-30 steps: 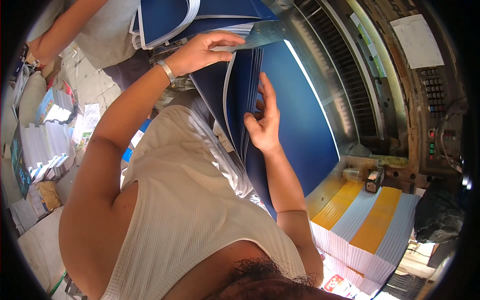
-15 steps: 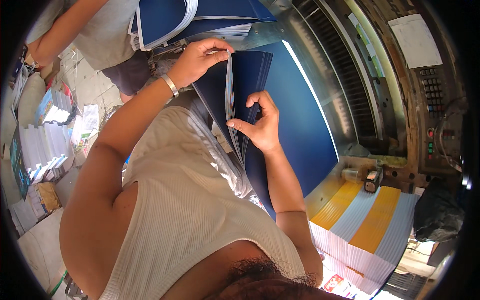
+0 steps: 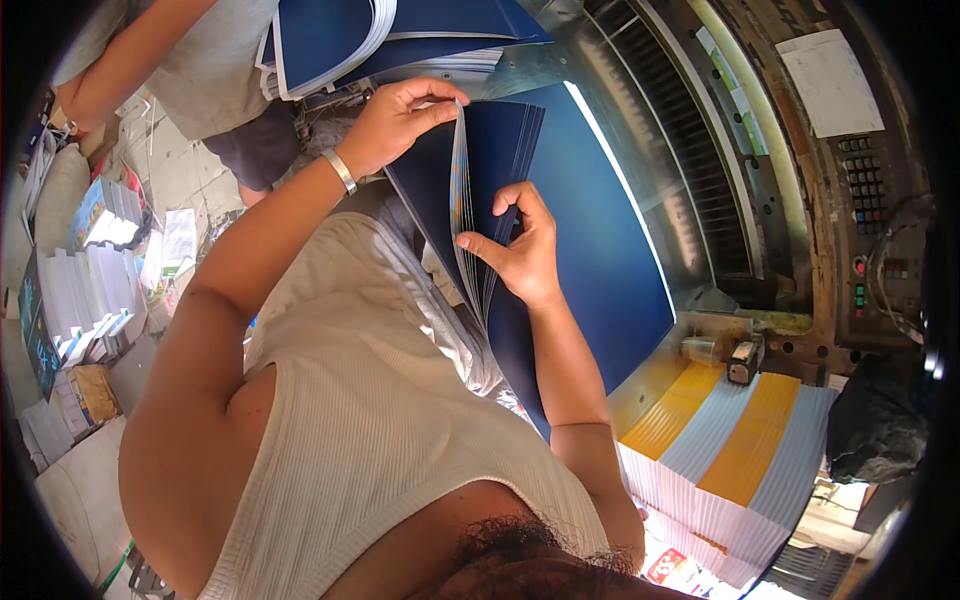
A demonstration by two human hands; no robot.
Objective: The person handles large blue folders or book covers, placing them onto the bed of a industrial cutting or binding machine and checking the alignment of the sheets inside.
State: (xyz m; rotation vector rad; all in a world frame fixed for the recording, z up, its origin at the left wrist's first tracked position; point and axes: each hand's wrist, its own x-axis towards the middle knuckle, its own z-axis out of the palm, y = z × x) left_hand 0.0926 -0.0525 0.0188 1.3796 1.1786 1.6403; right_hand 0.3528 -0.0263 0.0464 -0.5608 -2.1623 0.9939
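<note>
Several large dark-blue sheets [image 3: 497, 150] stand fanned apart in front of me, their pale edges parting in a narrow wedge. At the upper corner, my left hand [image 3: 405, 122] pinches a sheet edge between thumb and fingers; a metal band [image 3: 340, 171] circles that wrist. Lower down, my right hand [image 3: 525, 250] is curled around the sheets on the right, its thumb against their fanned edges. Beneath and to the right of that hand spreads a broad blue sheet [image 3: 600, 240] on a metal surface.
Another person [image 3: 205, 75] stands at the far left beside bent blue sheets [image 3: 330, 40]. A machine with a button panel [image 3: 865, 190] lines the right. Yellow-and-white striped stacks [image 3: 755, 430] sit at lower right; piled booklets [image 3: 95, 290] lie left.
The pale sheet edges by my right thumb are spread a little wider, and the thumb has shifted slightly upward. My left hand keeps its place.
</note>
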